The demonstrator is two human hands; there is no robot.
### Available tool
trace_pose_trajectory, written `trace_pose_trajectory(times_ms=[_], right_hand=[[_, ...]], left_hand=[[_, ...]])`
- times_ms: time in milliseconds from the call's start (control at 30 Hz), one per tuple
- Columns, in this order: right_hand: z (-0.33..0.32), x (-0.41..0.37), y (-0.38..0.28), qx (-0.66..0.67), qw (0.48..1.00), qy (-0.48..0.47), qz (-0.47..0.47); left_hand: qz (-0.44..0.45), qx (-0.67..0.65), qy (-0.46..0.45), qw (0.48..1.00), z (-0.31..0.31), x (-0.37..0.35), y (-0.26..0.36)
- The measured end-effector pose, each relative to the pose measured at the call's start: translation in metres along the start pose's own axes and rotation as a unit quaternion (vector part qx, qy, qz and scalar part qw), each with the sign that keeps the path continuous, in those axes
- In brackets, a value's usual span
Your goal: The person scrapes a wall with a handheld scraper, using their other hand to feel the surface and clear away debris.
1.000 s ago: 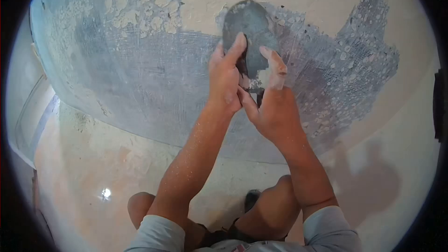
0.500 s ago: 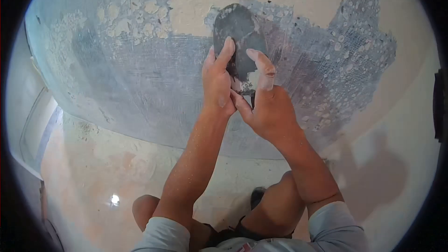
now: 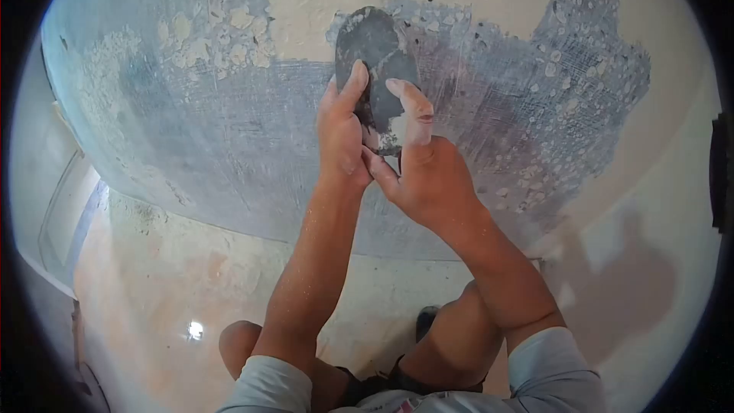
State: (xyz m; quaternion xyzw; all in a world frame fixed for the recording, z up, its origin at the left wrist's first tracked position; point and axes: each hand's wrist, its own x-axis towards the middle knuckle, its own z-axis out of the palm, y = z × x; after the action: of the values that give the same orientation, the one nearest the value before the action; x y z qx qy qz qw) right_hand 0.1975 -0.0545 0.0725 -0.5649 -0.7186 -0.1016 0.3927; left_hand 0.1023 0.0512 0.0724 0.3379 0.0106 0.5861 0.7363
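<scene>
Both hands (image 3: 382,149), scraper (image 3: 373,42) shifted slightly left along wall (image 3: 229,130).

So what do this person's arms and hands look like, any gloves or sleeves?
No gloves: the left hand and right hand are bare, with no watch or ring in view. Both forearms are bare too, speckled with fine pale dust. Short light grey sleeves end above the elbows. The right hand's fingers carry pale smears.
</scene>
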Motion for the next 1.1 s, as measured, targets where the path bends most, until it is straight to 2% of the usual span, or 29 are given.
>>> trace_pose_trajectory(times_ms=[67, 167, 233, 267, 333, 367, 500, 600, 667, 700, 767, 967, 1000, 1100], right_hand=[[-0.002, 0.004, 0.004, -0.011, 0.999, 0.034, -0.030], [-0.013, 0.008, 0.004, 0.030, 0.999, -0.004, 0.011], [-0.006, 0.018, 0.001, 0.006, 1.000, -0.011, 0.014], [-0.006, 0.024, -0.003, -0.020, 0.997, -0.050, 0.054], [-0.012, 0.021, -0.013, -0.019, 0.997, -0.047, 0.056], [-0.011, 0.016, -0.017, -0.018, 0.997, -0.053, 0.060], [0.018, 0.013, 0.009, 0.006, 0.999, 0.040, -0.023], [0.018, 0.006, 0.009, 0.034, 0.996, 0.065, -0.046], [0.026, -0.011, 0.011, 0.074, 0.994, 0.071, -0.033], [0.031, -0.016, 0.016, 0.078, 0.992, 0.087, -0.042], [0.028, -0.008, 0.016, 0.038, 0.992, 0.100, -0.072], [0.027, -0.014, 0.013, 0.057, 0.994, 0.093, -0.025], [0.030, -0.012, 0.019, 0.059, 0.988, 0.120, -0.073], [0.025, -0.002, 0.018, 0.055, 0.989, 0.111, -0.084]], left_hand=[[0.015, 0.003, 0.008, 1.000, 0.007, 0.001, -0.003], [0.029, 0.012, 0.021, 0.999, 0.010, -0.001, -0.005], [0.039, 0.018, 0.008, 0.999, 0.002, 0.010, 0.003], [0.038, 0.021, 0.004, 0.999, -0.005, 0.013, 0.003], [-0.017, -0.026, -0.041, 0.999, -0.010, 0.016, 0.010], [-0.009, -0.023, 0.007, 1.000, -0.007, 0.011, 0.005], [0.025, 0.043, 0.029, 0.998, 0.002, 0.003, 0.011], [0.031, 0.064, 0.031, 0.997, 0.002, -0.002, 0.008], [0.015, 0.143, 0.108, 0.984, 0.009, -0.019, 0.007], [0.039, 0.100, 0.092, 0.990, 0.001, -0.016, -0.005], [0.047, 0.103, 0.080, 0.990, 0.004, -0.009, 0.003], [0.052, 0.098, 0.063, 0.992, 0.013, -0.018, 0.000], [0.049, 0.101, 0.063, 0.992, 0.012, -0.018, 0.002], [0.059, 0.094, 0.039, 0.993, 0.012, -0.006, 0.003]])
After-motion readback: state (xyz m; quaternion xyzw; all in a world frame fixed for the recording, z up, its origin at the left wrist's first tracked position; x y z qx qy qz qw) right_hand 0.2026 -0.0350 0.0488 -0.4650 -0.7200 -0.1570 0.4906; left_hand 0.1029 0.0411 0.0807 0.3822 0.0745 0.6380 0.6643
